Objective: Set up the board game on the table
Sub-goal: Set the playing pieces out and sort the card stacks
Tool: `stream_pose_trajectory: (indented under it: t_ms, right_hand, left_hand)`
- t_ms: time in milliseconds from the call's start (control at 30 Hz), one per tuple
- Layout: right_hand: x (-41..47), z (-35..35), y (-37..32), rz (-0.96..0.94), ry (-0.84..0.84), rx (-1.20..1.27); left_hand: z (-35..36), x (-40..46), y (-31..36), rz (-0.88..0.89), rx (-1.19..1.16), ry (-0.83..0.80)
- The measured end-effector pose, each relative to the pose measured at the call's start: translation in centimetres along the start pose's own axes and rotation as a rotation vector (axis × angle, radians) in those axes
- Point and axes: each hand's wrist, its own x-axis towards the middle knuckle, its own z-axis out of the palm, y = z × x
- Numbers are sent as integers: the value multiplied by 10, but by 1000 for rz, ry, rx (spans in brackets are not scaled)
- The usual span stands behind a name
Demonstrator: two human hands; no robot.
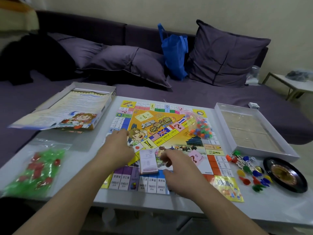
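Cards lie stacked on board between left hand and right hand.

Behind the bench runs a dark purple sofa against a pale wall. Three purple cushions lean on its back, with a blue tote bag upright between two of them. A black garment lies heaped at its left end. Beyond its right end stands a small white side table.
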Motion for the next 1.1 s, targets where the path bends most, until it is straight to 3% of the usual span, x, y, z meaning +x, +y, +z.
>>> stream_pose_trajectory:
  t_ms: [100,300,533,833,1100]
  right_hand:
    - [20,4,-7,-40,-82,-21]
    - [59,19,-12,-110,-283,-133]
    - [68,25,-10,-185,-280,-310]
    - [74,27,-3,-138,-248,-284]
    - [72,29,-4,-228,-239,-298]
  left_hand:
    - [-7,-1,-18,-130,-11,22]
    - [-10,-6,-24,-105,-59,55]
    - [-7,-6,-4,25,-111,129]
    - [1,-6,6,100,-115,145]
    - [2,-11,8,95,-128,133]
